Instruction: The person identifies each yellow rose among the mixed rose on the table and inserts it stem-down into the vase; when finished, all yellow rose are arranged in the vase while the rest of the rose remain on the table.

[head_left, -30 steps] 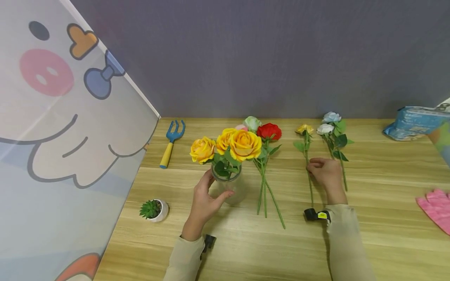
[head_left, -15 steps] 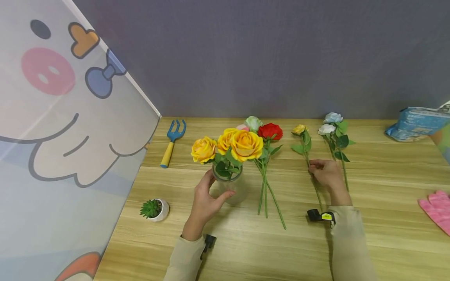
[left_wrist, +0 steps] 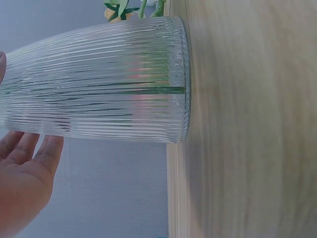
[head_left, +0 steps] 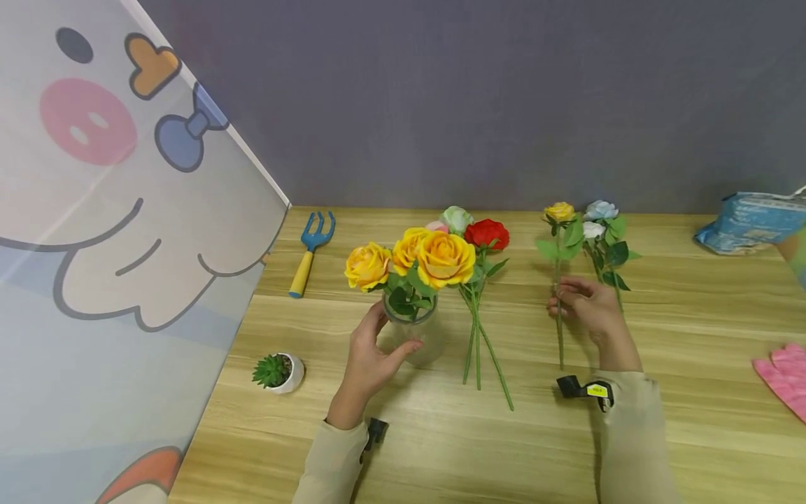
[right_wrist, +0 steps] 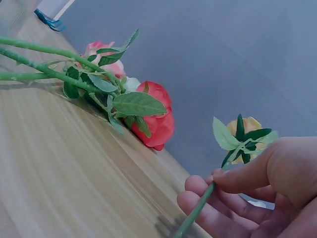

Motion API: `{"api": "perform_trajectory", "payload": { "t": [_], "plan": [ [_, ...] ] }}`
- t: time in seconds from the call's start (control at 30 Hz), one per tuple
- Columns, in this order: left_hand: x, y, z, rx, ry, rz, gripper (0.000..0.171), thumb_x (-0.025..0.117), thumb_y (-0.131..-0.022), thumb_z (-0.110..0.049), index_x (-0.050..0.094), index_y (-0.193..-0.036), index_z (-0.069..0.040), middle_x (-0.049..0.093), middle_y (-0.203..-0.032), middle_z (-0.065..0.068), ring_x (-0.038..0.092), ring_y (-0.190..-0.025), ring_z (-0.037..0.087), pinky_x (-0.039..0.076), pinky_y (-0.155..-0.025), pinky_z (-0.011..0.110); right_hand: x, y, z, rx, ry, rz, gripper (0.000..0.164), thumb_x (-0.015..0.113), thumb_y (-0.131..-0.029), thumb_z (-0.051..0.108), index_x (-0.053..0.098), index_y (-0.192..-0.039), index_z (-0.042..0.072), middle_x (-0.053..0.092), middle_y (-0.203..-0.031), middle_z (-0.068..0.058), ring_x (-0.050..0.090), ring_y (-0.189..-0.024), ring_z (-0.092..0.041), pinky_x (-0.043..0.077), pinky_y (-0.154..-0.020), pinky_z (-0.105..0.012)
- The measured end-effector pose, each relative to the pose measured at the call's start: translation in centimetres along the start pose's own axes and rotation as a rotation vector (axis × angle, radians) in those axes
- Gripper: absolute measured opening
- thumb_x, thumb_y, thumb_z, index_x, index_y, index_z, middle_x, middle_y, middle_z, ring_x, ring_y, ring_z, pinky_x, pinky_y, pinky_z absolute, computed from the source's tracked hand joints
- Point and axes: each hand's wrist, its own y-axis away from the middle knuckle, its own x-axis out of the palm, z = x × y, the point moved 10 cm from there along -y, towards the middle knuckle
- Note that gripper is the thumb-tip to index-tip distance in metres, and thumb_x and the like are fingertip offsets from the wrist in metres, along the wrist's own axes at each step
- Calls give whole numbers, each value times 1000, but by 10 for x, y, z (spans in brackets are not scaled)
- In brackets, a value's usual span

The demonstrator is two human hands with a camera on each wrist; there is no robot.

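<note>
My left hand (head_left: pixel 371 353) curls round a ribbed clear glass vase (left_wrist: pixel 109 84) that stands upright on the table. Several large yellow roses (head_left: pixel 446 259) rise from its mouth, and a green stem shows through the glass in the left wrist view. My right hand (head_left: pixel 588 308) pinches the green stem of a smaller yellow rose (head_left: pixel 559 212) between thumb and fingers; the right wrist view shows its bloom (right_wrist: pixel 247 131) pointing away from me. Between the hands lie a red rose (head_left: pixel 487 234), a pale green rose (head_left: pixel 456 219) and a pink rose (right_wrist: pixel 106 54), their stems crossing.
A white rose (head_left: pixel 593 230) and a light blue rose (head_left: pixel 601 210) lie just beyond my right hand. On the left are a blue hand fork (head_left: pixel 313 241) and a small potted succulent (head_left: pixel 277 372). A blue packet (head_left: pixel 749 222) and a pink glove (head_left: pixel 783 378) sit far right.
My right hand has lifted the smaller yellow rose and shifted slightly right; its bloom has swung towards the white and blue roses. The left hand keeps its hold on the vase.
</note>
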Motion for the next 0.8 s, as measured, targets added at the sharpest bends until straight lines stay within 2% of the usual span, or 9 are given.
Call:
{"api": "perform_trajectory", "payload": {
  "t": [0.2, 0.33, 0.57, 0.8],
  "plan": [
    [0, 0, -1, -1, 0, 3, 77, 91, -76, 0, 52, -142, 5, 61, -138, 22, 59, -130, 30, 52, -109, 41, 0, 2, -2, 25, -120, 14, 48, 56, -103, -5, 37, -144, -20, 70, -87, 12, 73, -73, -5, 63, -67, -21],
    [0, -1, 0, -15, 6, 7, 77, 90, -76, 1, 52, -142, 6, 60, -139, 23, 58, -132, 27, 51, -110, 44, 0, 3, 0, 9, -143, 15, 41, 56, -103, -4, 43, -140, -17, 72, -87, 12, 73, -72, -6, 63, -64, -22],
    [1, 0, 1, -24, 11, 12, 77, 90, -76, 2, 51, -142, 7, 60, -139, 24, 57, -133, 29, 50, -110, 47, -3, 4, 2, -12, -196, 1, 24, 58, -104, 0, 53, -127, -4, 74, -87, 10, 74, -71, -7, 62, -61, -21],
    [1, 0, 0, -12, 8, 12, 76, 90, -78, -3, 51, -143, 6, 60, -139, 24, 58, -132, 31, 50, -110, 46, -6, 4, 2, -23, -254, -24, 17, 61, -103, 1, 59, -119, 7, 74, -88, 12, 73, -74, -5, 60, -59, -19]
  ]
}}
